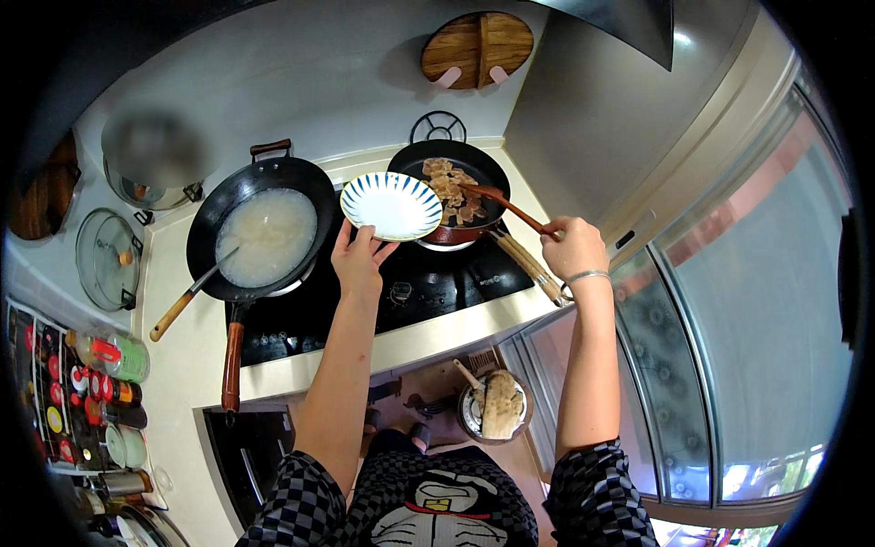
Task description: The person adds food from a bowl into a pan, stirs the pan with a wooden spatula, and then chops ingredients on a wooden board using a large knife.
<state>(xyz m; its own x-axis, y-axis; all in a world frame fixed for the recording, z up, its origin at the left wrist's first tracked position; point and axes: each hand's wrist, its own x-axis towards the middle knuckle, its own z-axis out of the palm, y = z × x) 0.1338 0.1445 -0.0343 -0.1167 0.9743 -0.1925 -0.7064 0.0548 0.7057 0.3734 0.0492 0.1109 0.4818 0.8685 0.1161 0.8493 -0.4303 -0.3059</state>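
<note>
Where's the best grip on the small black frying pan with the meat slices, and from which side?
Grip the small black frying pan by its long wooden handle, near the far end, coming from the person's right front. The handle juts down-right off the black cooktop, away from the hot bowl. The right hand holding the wooden spatula sits just above it; the left hand holds the blue-striped white plate at the pan's left.

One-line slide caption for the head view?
Left hand holds a striped plate beside the frying pan while right hand stirs meat with a wooden spatula.

Two woks (264, 228) (453, 187), one plate (392, 206), two spatulas (499, 202) (187, 299), two hands (358, 260) (572, 246).
</note>
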